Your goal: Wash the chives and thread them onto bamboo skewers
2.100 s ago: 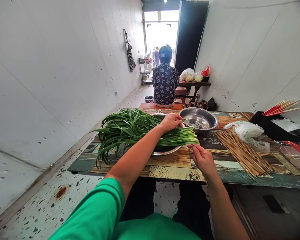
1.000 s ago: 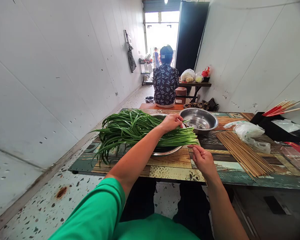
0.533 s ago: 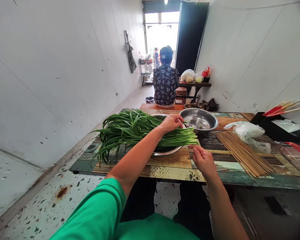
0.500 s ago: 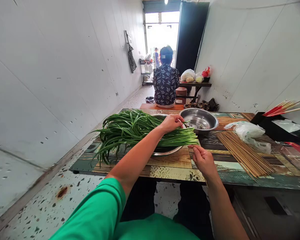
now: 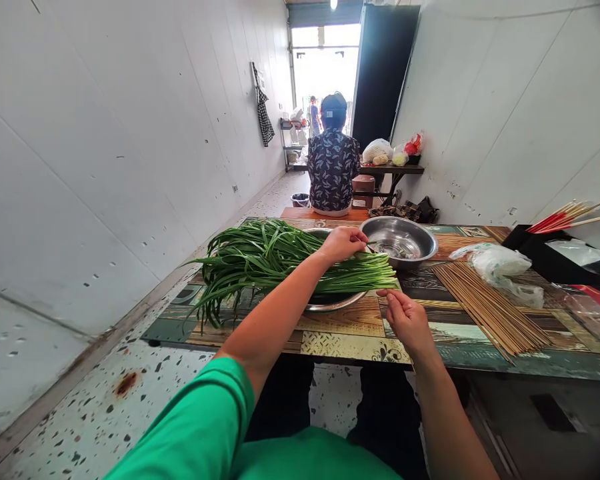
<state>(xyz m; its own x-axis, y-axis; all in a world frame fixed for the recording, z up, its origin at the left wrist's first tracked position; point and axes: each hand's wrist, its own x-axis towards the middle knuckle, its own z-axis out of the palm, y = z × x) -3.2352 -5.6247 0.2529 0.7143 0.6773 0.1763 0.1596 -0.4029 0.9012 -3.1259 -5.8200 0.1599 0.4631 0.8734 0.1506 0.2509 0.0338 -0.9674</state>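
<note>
A big bunch of garlic chives lies across a metal basin, with long leaves drooping to the left and pale stem ends pointing right. My left hand reaches over the bunch, its fingertips pinched on a garlic chive stalk whose pale end sticks out to the right. Just below the stem ends, my right hand is closed in a pinch. Whatever thin thing sits between its thumb and finger is too small to make out. A second metal basin, holding a few small scraps, stands behind the stem ends.
Thin wooden skewers lie spread on the patterned table at the right. Beyond them are a crumpled plastic bag and a black holder with red-ended sticks. A seated person faces away on a bench ahead.
The stalk end at my left fingertips has shifted very slightly. Both hands otherwise stay in nearly the same place.
</note>
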